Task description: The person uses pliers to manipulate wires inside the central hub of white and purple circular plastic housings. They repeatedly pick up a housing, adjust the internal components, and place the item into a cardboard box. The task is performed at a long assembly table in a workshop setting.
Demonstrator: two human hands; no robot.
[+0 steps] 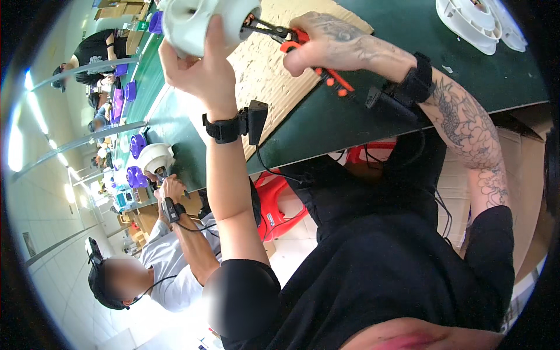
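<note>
My left hand [201,73] grips a white, rounded plastic housing [185,26] at the top of the view, fingers and thumb wrapped round its underside. A round hole shows in its face, and dark parts sit inside the opening on its right. In my right hand [324,44] is a pair of pliers [335,81] with black and orange-red handles. The jaws reach into that opening; what they touch inside is too small to tell. Both hands are above a worn cardboard sheet [280,87] on the dark green table [402,23].
White ring-shaped plastic parts [469,23] lie at the far right of the table. To my left a co-worker [181,256] handles another white housing [156,158], near purple round parts [137,146]. Below the table edge is a red stool [274,204]; cables hang from my wrist straps.
</note>
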